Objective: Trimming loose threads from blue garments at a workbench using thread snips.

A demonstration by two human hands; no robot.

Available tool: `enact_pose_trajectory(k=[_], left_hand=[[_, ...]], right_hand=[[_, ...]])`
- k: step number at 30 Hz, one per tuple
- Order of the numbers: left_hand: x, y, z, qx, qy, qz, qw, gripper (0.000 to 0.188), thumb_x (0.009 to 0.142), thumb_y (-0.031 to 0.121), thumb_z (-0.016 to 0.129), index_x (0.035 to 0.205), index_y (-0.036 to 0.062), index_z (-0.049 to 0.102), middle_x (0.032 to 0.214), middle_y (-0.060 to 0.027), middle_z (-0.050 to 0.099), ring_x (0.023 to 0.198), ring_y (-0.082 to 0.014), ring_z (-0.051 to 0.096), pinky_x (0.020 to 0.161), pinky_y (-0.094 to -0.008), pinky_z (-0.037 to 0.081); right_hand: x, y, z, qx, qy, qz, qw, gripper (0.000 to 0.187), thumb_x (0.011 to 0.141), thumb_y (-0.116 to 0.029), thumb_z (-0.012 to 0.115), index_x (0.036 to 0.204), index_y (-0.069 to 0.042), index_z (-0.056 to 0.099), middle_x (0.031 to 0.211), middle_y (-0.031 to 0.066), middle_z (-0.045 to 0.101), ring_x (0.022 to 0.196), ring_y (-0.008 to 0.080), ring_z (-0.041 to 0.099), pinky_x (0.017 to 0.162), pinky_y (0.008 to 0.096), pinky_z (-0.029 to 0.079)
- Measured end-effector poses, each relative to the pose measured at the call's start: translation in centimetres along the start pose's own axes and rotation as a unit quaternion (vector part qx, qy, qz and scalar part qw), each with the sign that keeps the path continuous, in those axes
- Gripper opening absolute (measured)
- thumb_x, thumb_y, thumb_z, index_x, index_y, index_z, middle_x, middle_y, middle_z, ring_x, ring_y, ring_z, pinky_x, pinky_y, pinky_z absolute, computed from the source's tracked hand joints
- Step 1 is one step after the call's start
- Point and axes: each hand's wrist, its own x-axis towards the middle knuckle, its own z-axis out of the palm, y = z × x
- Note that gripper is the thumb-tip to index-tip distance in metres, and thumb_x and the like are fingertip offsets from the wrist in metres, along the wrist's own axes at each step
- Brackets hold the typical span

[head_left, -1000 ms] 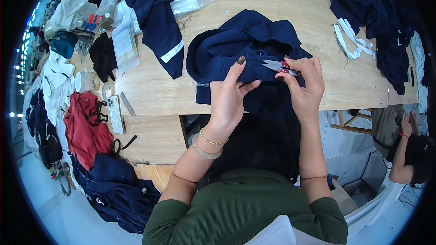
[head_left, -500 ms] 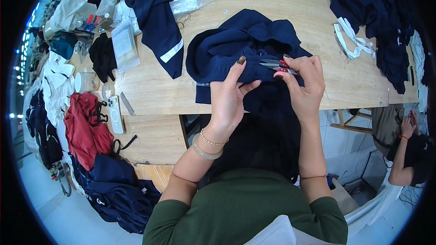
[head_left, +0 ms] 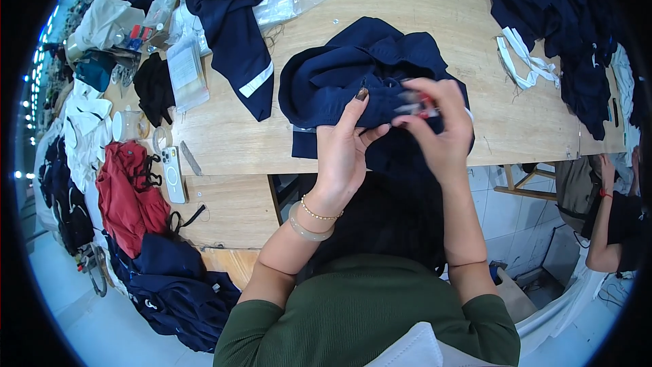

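Note:
Gathered on the table in front of me is a navy garment [head_left: 326,68] with a gathered, elastic-looking band. My left hand [head_left: 341,146] pinches this band between thumb and fingers, the thumb lying on top of the cloth. Just to its right, my right hand [head_left: 445,122] grips small red-handled thread snips [head_left: 426,104]. Motion blurs the snips, and their blades point left over the band. Whether the blades touch the cloth or a thread I cannot tell.
Farther left lie a navy garment piece with white patches [head_left: 238,34], a bagged paper [head_left: 187,71], a phone [head_left: 174,175] and a red bag [head_left: 129,194]. White strips [head_left: 524,61] and dark garments [head_left: 564,20] lie right. A co-worker's arm [head_left: 601,224] shows at the far right.
My right hand with the snips has shifted slightly left, closer to my left hand, and its fingers are now blurred. My left hand has barely moved. The co-worker's hand has moved up.

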Motion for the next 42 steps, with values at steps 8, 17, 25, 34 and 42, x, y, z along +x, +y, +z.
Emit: enact_pose_trajectory(k=[8, 17, 25, 34, 42], left_hand=[[0.1, -1.0, -0.2, 0.020, -0.012, 0.009, 1.000, 0.021, 0.096, 0.018, 0.061, 0.112, 0.0046, 0.063, 0.107, -0.0045, 0.066, 0.090, -0.0115, 0.064, 0.070, -0.0270, 0.058], [0.7, -0.2, -0.4, -0.002, -0.003, 0.025, 1.000, 0.022, 0.096, 0.015, 0.061, 0.115, 0.0026, 0.058, 0.106, -0.0048, 0.063, 0.089, -0.0129, 0.065, 0.074, -0.0304, 0.060], [0.9, 0.0, -0.1, 0.001, 0.000, 0.028, 1.000, 0.019, 0.095, 0.013, 0.062, 0.111, 0.0029, 0.060, 0.105, -0.0047, 0.064, 0.090, -0.0133, 0.065, 0.072, -0.0314, 0.060], [1.5, -0.9, -0.3, -0.008, 0.032, 0.049, 0.998, 0.020, 0.094, 0.012, 0.062, 0.108, -0.0018, 0.066, 0.108, -0.0065, 0.066, 0.089, -0.0146, 0.065, 0.075, -0.0327, 0.060], [2.5, -1.8, -2.9, -0.018, 0.000, 0.018, 1.000, 0.015, 0.095, 0.015, 0.060, 0.102, 0.0029, 0.066, 0.105, -0.0042, 0.067, 0.087, -0.0144, 0.066, 0.071, -0.0315, 0.056]], right_hand=[[0.3, 2.2, 2.3, 0.084, 0.024, 0.066, 0.994, 0.014, 0.082, 0.005, 0.064, 0.096, 0.002, 0.064, 0.080, 0.0058, 0.064, 0.072, 0.0155, 0.057, 0.065, 0.0253, 0.047], [-1.2, 2.4, -1.4, 0.210, 0.058, 0.192, 0.957, 0.018, 0.090, -0.005, 0.067, 0.104, 0.002, 0.059, 0.090, 0.0047, 0.061, 0.089, 0.0107, 0.059, 0.081, 0.0236, 0.047], [-0.3, 1.8, -1.2, -0.078, 0.025, -0.036, 0.996, 0.028, 0.070, -0.006, 0.079, 0.095, 0.000, 0.068, 0.079, 0.0076, 0.064, 0.073, 0.0246, 0.053, 0.066, 0.0326, 0.043], [0.1, 1.5, -0.2, -0.040, 0.018, 0.001, 0.999, 0.021, 0.071, -0.009, 0.078, 0.089, -0.003, 0.067, 0.077, 0.0066, 0.063, 0.071, 0.0257, 0.054, 0.062, 0.0350, 0.044], [-1.5, 1.6, 0.5, 0.114, 0.003, 0.121, 0.986, 0.028, 0.086, -0.007, 0.071, 0.110, -0.003, 0.056, 0.096, 0.0040, 0.058, 0.083, 0.0105, 0.055, 0.075, 0.0255, 0.046]])
